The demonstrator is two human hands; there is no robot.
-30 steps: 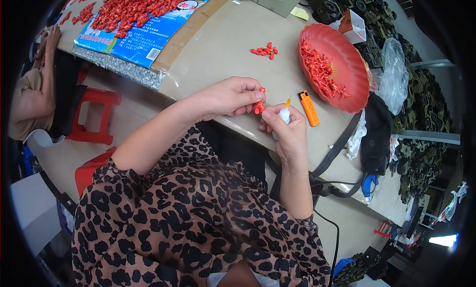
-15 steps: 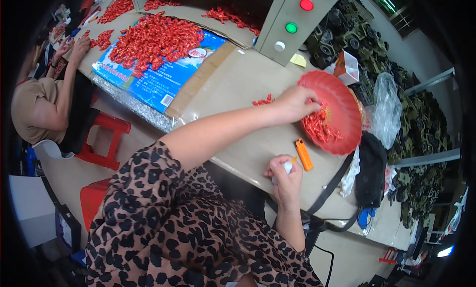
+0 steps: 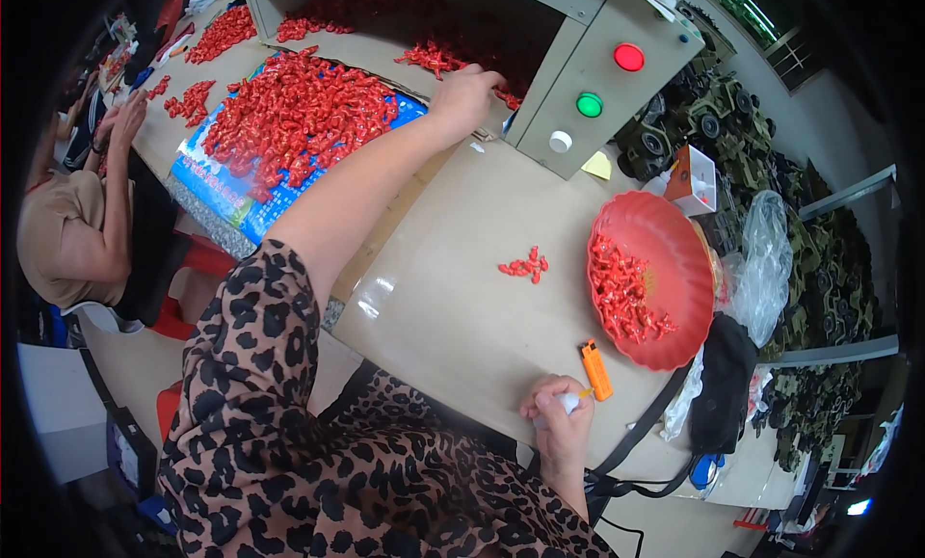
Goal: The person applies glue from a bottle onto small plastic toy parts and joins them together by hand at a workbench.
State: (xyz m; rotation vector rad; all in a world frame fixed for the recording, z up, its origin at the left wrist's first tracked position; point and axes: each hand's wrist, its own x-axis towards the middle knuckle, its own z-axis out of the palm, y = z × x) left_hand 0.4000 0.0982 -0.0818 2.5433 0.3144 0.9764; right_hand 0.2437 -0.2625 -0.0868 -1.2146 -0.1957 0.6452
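My left hand is at the open mouth of a grey machine, close to small red pieces lying there. Its fingers are curled, and what they hold, if anything, is hidden. Low on the right, my right hand is closed around a small white bottle with a thin yellow tip. An orange lighter lies just beyond that hand. Several red pieces rest in a red scalloped bowl, and a few more form a small cluster on the table.
A large heap of red pieces covers a blue printed cardboard sheet. The machine carries red, green and white buttons. Right of the bowl are a black bag, clear plastic and many olive-green toy vehicles. Another person works at left.
My left hand has moved from the bowl up and left to the machine's mouth. My right hand still grips the bottle. The view has shifted, so the bowl and table appear lower.
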